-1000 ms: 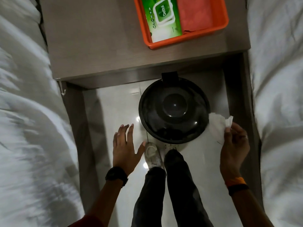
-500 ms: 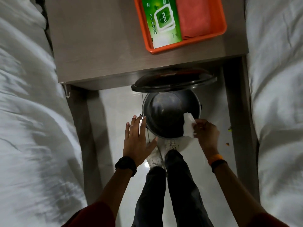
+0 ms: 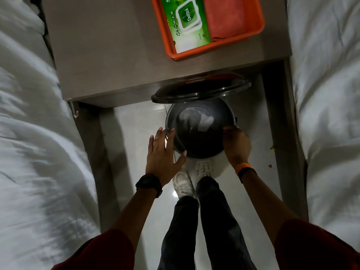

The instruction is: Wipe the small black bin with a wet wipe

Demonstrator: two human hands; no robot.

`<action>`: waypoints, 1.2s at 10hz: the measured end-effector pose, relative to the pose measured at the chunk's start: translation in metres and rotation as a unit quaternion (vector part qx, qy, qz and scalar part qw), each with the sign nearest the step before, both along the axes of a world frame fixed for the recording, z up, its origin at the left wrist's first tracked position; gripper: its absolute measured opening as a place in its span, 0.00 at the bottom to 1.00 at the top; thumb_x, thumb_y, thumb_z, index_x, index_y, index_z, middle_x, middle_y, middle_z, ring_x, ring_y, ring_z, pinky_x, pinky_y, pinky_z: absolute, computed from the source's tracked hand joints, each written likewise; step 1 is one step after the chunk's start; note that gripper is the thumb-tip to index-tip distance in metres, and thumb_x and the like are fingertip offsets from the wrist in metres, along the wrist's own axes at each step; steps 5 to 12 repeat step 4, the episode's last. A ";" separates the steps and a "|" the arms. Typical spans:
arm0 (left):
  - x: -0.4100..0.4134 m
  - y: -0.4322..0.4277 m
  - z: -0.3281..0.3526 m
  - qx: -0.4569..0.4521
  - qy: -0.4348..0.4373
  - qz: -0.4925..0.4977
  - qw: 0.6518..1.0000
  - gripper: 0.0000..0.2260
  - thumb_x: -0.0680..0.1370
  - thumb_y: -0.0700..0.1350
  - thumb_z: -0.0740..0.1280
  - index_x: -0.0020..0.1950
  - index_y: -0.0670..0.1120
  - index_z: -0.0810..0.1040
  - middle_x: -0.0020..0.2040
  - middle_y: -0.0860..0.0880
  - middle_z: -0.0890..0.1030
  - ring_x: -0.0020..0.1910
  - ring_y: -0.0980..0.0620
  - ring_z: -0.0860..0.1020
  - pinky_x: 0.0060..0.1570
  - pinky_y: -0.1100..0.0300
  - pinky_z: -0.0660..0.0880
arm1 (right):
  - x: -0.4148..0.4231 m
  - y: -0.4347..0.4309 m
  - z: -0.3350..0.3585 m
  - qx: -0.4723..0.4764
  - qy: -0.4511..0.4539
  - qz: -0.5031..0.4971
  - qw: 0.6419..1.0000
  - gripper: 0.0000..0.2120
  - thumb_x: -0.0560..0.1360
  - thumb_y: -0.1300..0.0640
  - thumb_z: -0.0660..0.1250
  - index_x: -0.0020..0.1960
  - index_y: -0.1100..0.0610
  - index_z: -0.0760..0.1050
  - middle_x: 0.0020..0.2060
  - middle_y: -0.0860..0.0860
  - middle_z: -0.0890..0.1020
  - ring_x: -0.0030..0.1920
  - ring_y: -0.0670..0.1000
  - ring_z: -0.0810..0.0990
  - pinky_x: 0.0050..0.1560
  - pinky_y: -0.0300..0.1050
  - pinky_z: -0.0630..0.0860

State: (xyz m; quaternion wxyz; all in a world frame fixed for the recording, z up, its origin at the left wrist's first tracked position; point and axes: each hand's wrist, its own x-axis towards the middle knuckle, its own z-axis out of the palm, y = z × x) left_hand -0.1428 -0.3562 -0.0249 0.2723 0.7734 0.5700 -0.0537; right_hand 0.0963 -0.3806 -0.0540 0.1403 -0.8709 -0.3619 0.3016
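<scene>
1. Since half a second ago: the wet wipe (image 3: 206, 121) has left the right hand (image 3: 236, 144) and now lies inside the small black bin (image 3: 199, 129); the right hand has moved to the bin's right rim.
2. The bin stands on the pale floor (image 3: 136, 133), just in front of the bedside table (image 3: 109, 55), its lid (image 3: 200, 90) swung up against the table's front edge.
3. The wipe sits low in the bin, toward its right side.
4. Right hand: curled over the bin's right rim, fingers closed. Can't tell whether it actually grips the rim.
5. Left hand (image 3: 163, 152): spread flat, fingers apart, at the bin's left side, fingertips at the rim.
6. White shoes (image 3: 203, 168) right under the bin's near edge.
7. On the table, behind the bin: orange tray (image 3: 214, 49) holding a green pack of wipes (image 3: 187, 24) and an orange cloth (image 3: 228, 16).
8. White bedding (image 3: 29, 152) flanks the bin on both sides.
</scene>
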 end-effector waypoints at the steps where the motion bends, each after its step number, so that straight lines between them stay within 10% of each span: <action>1: -0.004 -0.006 0.009 0.015 0.000 0.001 1.000 0.35 0.79 0.63 0.61 0.79 0.44 0.61 0.78 0.41 0.65 0.80 0.41 0.60 0.78 0.40 0.57 | -0.003 -0.016 0.027 0.038 -0.019 -0.017 0.999 0.09 0.83 0.57 0.64 0.59 0.58 0.80 0.53 0.58 0.85 0.51 0.57 0.85 0.48 0.45 0.78; 4: -0.009 -0.013 0.097 0.045 -0.001 0.019 0.999 0.32 0.78 0.64 0.55 0.73 0.43 0.69 0.77 0.42 0.68 0.79 0.43 0.62 0.77 0.41 0.61 | -0.008 -0.037 0.152 0.094 -0.095 0.013 0.991 0.27 0.78 0.45 0.65 0.72 0.58 0.70 0.71 0.58 0.72 0.72 0.60 0.71 0.69 0.62 0.73; 12: -0.009 -0.013 0.097 0.045 -0.001 0.019 0.999 0.32 0.78 0.64 0.55 0.73 0.43 0.69 0.77 0.42 0.68 0.79 0.43 0.62 0.77 0.41 0.61 | -0.008 -0.037 0.152 0.094 -0.095 0.013 0.991 0.27 0.78 0.45 0.65 0.72 0.58 0.70 0.71 0.58 0.72 0.72 0.60 0.71 0.69 0.62 0.73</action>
